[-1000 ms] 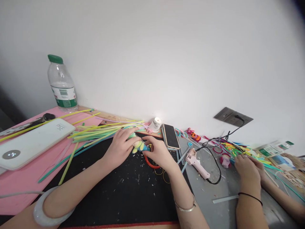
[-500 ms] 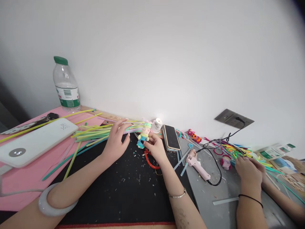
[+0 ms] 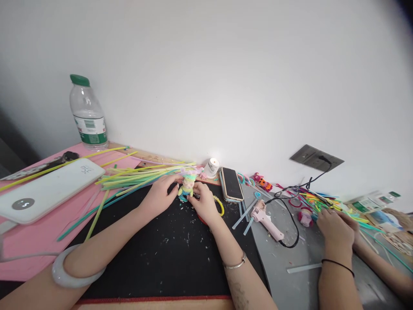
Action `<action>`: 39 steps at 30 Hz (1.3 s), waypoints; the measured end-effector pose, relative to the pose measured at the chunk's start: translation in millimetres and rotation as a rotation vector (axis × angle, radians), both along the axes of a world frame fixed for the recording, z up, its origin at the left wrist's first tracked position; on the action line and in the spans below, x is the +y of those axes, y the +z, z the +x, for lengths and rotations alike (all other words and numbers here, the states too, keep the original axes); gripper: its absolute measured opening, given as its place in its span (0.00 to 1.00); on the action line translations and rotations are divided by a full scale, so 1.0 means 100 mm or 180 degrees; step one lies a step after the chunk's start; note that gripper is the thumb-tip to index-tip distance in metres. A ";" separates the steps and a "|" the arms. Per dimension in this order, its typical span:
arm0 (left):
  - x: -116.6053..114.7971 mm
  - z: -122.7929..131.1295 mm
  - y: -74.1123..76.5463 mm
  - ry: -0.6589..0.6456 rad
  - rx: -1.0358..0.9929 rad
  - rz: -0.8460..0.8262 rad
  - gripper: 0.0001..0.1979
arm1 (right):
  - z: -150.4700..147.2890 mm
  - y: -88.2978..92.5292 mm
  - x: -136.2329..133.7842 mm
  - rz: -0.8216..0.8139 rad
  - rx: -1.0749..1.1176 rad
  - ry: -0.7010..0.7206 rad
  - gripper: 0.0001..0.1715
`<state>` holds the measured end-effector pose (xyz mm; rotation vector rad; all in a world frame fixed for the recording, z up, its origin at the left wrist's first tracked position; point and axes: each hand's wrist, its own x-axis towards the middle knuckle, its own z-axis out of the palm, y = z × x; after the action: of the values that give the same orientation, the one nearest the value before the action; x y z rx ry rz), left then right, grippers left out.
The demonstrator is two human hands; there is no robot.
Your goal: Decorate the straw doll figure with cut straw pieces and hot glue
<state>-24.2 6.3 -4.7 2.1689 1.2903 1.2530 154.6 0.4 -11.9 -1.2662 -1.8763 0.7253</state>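
A small doll figure (image 3: 187, 186) with a green and pink top and blue lower part is upright over the black mat (image 3: 155, 258). My left hand (image 3: 161, 196) has its thumb and fingers at the doll's left side. From the other side, my right hand (image 3: 205, 201) grips the doll between thumb and fingers. Under and beside my right hand lies a yellow loop (image 3: 221, 206), with a bit of red near it, mostly hidden. Just left of the doll lies a bundle of green and yellow fuzzy stems (image 3: 129, 177).
Left are a white power bank (image 3: 54, 189) and a water bottle (image 3: 88, 116). Behind the doll stand a white paper cup (image 3: 212, 168) and a phone (image 3: 231, 184). A pink glue gun (image 3: 267, 221) with a cord lies right, near another person's hands (image 3: 335, 226).
My left hand has moved right to the doll. The doll has shifted slightly left and down with my right hand. A yellow loop now shows beside my right hand, where red was visible.
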 end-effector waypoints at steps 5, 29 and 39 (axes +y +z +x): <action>-0.01 0.02 -0.01 -0.0092 -0.0166 -0.0212 0.16 | 0.00 0.03 -0.03 0.0223 -0.0215 -0.0070 0.22; 0.00 0.00 -0.02 -0.0128 -0.1543 -0.0903 0.19 | 0.06 0.20 -0.05 -0.1605 0.3098 -0.0124 0.14; -0.03 0.02 0.02 -0.0250 -0.1620 -0.1010 0.14 | 0.03 0.20 -0.10 -0.2308 0.3485 0.0143 0.15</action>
<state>-22.4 3.5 -3.1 1.5348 1.0869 1.3454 157.5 -9.9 8.4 -0.8668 -0.7391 1.7697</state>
